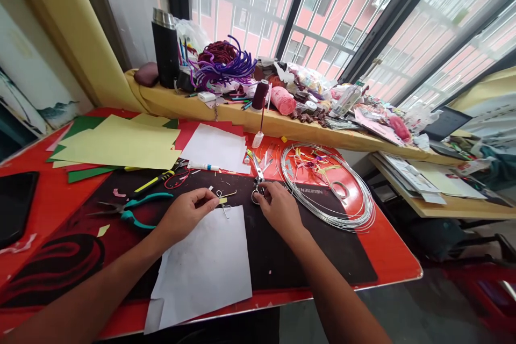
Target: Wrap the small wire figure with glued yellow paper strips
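The small bent silver wire piece with a yellow-green strip (223, 202) is at the fingertips of the left hand (198, 207), just above the far edge of a creased white paper sheet (209, 269). The thumb and index finger of that hand are pinched together on its left side, and its wire loops and ends stick out toward the right hand (277, 205). The right hand is apart from it, with thumb and fingers closed around the handles of the silver metal scissors (258, 174), whose blades point away toward the window. The gap between the two hands shows the dark desk mat (322, 247).

Left of the left hand, the teal-handled pliers (139, 217) lie open on the mat, their handles reaching close to that wrist. Beyond them is a yellow-and-black handled tool (153, 180), and past the left hand a white tube with a blue cap (203, 166). To the right of the right hand, a large coil of silver wire (362, 209) overlaps the mat and the red tabletop (389, 250), with coloured scraps inside its ring.

Farther back, pale yellow paper sheets (129, 142) overlap green ones at the left, and white paper (217, 145) lies on red sheets. On the cloth-covered ledge (193, 109) stand a black thermos (164, 54) and a dark red thread spool (261, 94), with a purple bundle of fuzzy stems (231, 69) between them.
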`<state>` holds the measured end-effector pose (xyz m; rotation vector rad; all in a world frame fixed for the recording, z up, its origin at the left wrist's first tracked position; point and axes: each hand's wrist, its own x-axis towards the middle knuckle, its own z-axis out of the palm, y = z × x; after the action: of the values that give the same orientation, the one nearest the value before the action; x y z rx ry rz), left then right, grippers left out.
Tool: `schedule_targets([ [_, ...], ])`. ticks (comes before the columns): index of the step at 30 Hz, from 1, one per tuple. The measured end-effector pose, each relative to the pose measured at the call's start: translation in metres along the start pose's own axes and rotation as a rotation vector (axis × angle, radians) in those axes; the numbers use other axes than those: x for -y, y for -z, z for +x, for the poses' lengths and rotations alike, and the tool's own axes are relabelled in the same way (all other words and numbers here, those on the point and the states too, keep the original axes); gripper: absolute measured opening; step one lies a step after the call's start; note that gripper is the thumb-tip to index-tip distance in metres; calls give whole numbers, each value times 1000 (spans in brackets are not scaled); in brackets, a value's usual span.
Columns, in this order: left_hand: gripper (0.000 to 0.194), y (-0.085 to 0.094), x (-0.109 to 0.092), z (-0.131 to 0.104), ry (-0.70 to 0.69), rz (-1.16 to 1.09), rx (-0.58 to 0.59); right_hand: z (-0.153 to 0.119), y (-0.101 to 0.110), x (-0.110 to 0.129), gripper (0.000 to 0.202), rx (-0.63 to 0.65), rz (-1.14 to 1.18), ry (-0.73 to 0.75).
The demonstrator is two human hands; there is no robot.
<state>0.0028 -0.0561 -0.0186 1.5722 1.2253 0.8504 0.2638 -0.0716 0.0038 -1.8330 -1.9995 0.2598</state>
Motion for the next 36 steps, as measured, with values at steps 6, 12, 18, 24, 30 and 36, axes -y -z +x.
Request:
schedule_targets([
  [6, 41, 3, -6, 1, -5, -34, -58, 11, -4, 2, 36, 152, -236, -28],
  [12, 46, 6, -3, 3, 8, -29, -74, 21, -14, 6, 31, 188, -175, -127],
  [18, 44, 6, -1, 4, 3, -50, -80, 26, -15, -6, 31, 125, 57, -181],
  [24, 40, 7, 1, 7, -1, -123, -88, 27, -29, -28, 32, 79, 519, -268],
  [30, 34, 8, 8, 12, 6, -176, -166, 18, -35, -24, 58, 25, 873, -246],
  [36, 33, 16, 13, 20, 15, -246, -305, -11, -36, 7, 61, 180, 1244, -161],
])
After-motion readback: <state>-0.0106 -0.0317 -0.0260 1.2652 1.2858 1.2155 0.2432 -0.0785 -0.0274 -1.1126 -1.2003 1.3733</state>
